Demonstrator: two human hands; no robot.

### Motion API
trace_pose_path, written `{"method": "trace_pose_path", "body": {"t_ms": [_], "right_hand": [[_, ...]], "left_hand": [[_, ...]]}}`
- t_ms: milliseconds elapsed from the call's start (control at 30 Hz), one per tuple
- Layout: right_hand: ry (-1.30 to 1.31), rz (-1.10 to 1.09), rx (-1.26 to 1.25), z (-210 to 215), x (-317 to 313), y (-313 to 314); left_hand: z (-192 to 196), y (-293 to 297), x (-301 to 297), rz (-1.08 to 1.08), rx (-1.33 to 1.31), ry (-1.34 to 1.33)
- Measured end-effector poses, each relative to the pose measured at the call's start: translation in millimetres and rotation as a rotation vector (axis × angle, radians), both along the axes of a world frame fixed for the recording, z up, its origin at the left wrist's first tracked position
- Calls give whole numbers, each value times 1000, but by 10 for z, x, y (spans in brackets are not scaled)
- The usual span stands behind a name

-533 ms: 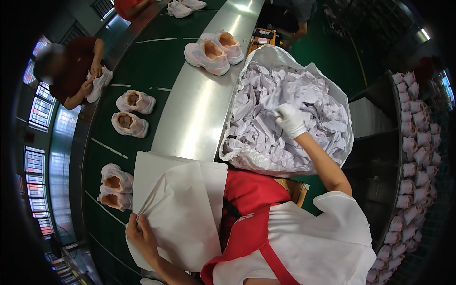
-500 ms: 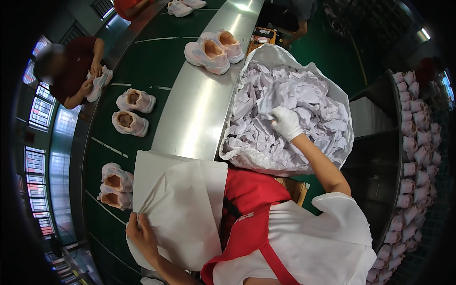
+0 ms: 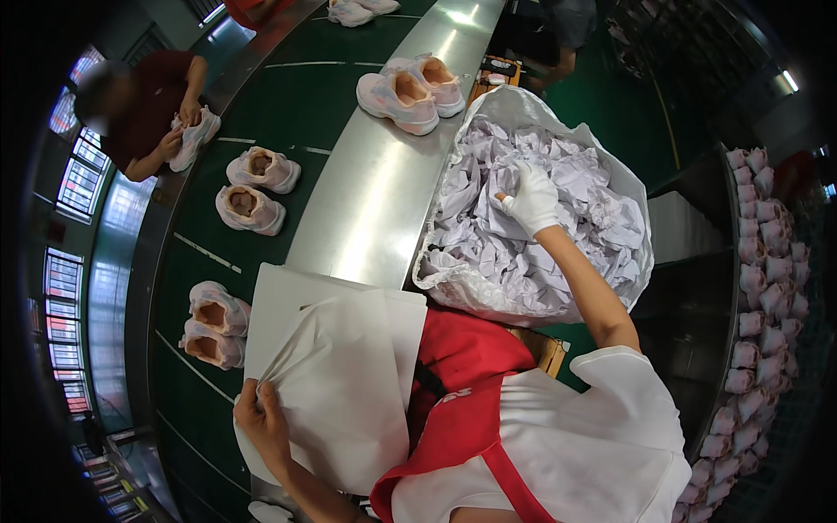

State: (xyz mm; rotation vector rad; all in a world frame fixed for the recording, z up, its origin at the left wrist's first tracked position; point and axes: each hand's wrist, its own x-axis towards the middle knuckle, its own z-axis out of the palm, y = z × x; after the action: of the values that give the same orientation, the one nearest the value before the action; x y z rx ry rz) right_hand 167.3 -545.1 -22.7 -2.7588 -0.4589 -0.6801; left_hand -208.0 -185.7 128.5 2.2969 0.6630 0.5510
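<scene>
Here, gloved right hand [image 3: 532, 202] grasps crumpled paper [image 3: 501, 187].

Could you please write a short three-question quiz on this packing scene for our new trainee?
1. True or false: the right hand wears a white glove.
2. What does the left hand pinch? A) a shoe B) the white paper sheets C) a box
3. Fill in: the right hand reaches into the bag of crumpled ___.

Key: 1 true; 2 B; 3 paper.
</scene>
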Motion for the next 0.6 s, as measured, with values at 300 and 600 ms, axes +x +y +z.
{"method": "trace_pose_path", "body": {"t_ms": [300, 600], "right_hand": [[195, 67, -111, -22, -53, -145], [886, 406, 755, 1124, -68, -344]], "left_hand": [[81, -51, -63, 11, -26, 16], [49, 0, -140, -69, -65, 14]]}}
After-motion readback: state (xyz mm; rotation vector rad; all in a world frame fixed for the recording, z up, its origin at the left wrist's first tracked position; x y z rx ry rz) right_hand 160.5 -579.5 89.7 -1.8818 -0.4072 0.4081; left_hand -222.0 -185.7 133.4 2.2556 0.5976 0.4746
